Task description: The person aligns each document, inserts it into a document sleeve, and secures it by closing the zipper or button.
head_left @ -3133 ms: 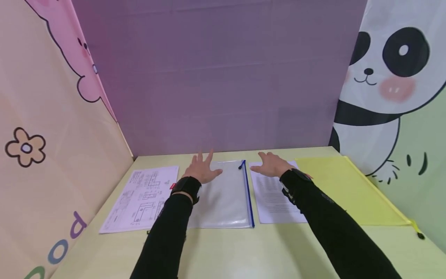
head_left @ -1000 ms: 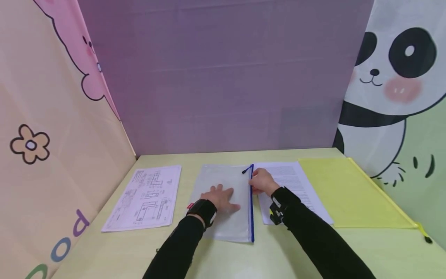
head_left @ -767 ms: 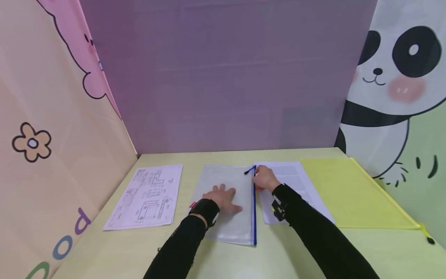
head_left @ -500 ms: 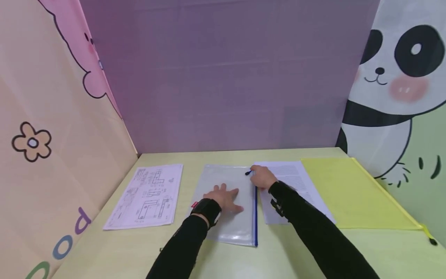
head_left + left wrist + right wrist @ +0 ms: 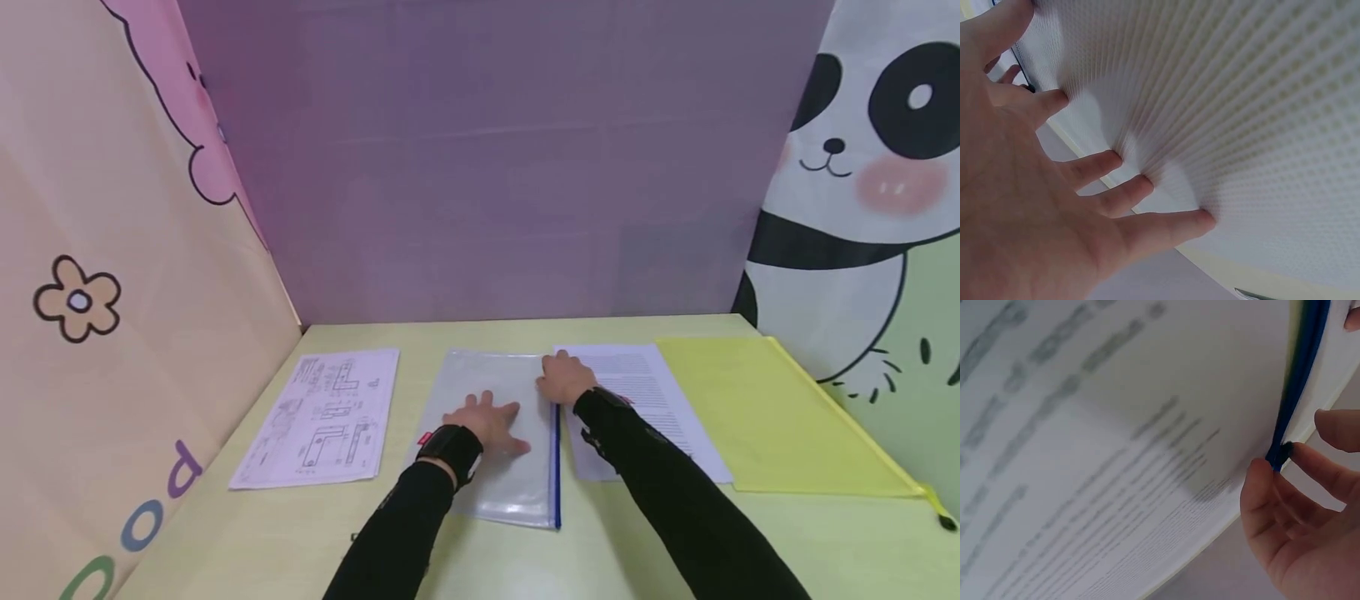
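Yellow-green table (image 5: 525, 567), drawing sheet (image 5: 322, 417), clear pouch (image 5: 495, 400), text pages (image 5: 652, 400), yellow folder (image 5: 780, 417)

Four flat things lay side by side across the desk (image 5: 525, 567), in front of the back wall (image 5: 487, 167). Farthest left was the drawing sheet (image 5: 322, 417), then the zip pouch (image 5: 495, 442), then the text sheet (image 5: 645, 400) just beside it, then the folder (image 5: 780, 417) farthest right. The left hand (image 5: 487, 421) lay flat on the pouch; the right hand (image 5: 562, 379) pinched the zipper pull (image 5: 1284, 450) at the pouch's far right corner.

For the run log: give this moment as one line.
left hand: flat on clear zip pouch | right hand: pinching blue zipper pull | printed sheet beside
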`<state>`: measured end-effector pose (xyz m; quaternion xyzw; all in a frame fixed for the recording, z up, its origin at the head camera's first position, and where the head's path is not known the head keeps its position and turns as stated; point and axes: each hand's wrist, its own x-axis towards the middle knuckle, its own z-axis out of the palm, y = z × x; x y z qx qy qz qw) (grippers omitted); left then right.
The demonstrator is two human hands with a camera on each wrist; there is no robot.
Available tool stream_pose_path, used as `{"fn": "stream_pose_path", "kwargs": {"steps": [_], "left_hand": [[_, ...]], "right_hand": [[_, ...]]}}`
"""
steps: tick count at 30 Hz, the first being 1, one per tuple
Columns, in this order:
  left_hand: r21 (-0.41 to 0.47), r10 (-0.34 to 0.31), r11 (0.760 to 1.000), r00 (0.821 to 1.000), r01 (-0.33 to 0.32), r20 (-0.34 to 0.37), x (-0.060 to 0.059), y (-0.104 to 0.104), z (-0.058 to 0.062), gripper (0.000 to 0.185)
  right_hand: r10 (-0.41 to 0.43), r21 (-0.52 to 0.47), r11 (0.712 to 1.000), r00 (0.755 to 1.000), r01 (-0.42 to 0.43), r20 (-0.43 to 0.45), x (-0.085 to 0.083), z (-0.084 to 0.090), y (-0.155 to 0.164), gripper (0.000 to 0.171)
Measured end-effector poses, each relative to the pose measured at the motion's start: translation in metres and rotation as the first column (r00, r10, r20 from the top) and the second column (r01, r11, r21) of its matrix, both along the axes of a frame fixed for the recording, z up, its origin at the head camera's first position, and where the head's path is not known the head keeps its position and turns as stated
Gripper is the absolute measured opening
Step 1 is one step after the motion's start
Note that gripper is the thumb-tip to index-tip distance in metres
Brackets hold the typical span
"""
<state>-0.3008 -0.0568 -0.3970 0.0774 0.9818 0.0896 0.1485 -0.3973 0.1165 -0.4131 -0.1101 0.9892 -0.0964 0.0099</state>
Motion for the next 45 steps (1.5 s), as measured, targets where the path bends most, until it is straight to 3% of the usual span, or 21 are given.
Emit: {"fn": "stream_pose_path", "kwargs": {"steps": [7, 16, 23, 27, 30, 35, 45], "left_hand": [[-0.010, -0.008, 1.000, 1.000, 0.008, -0.022, 0.006, 0.000, 0.005, 0.074], [0.006, -0.005, 1.000, 1.000, 0.005, -0.014, 0.002, 0.000, 0.001, 0.075], [-0.008, -0.001, 1.000, 1.000, 0.001, -0.013, 0.000, 0.000, 0.000, 0.075], [-0.003, 0.006, 1.000, 1.000, -0.006, -0.025, -0.001, -0.001, -0.001, 0.074], [-0.003, 0.017, 1.000, 0.999, -0.017, -0.044, 0.001, -0.001, 0.000, 0.074], [-0.010, 0.040, 0.999, 0.997, -0.041, -0.061, 0.004, -0.003, 0.002, 0.073], [0.000, 0.044, 0.999, 0.998, -0.044, -0.047, 0.002, 0.001, 0.001, 0.073]], "right_hand": [[0.004, -0.085, 0.996, 0.997, -0.011, -0.077, -0.004, -0.006, 0.021, 0.007], [0.019, -0.080, 0.996, 0.995, -0.026, -0.094, 0.002, -0.006, 0.050, 0.010], [-0.093, -0.065, 0.994, 0.991, 0.087, -0.098, -0.001, -0.008, 0.097, 0.016], [-0.164, -0.007, 0.986, 0.981, 0.164, -0.103, -0.001, -0.008, 0.130, 0.026], [-0.225, 0.017, 0.974, 0.973, 0.226, -0.050, 0.001, -0.005, 0.150, 0.035], [-0.311, -0.007, 0.949, 0.942, 0.314, 0.124, 0.006, 0.000, 0.171, 0.056], [-0.323, -0.119, 0.925, 0.910, 0.362, 0.260, 0.021, 0.012, 0.185, 0.066]]}}
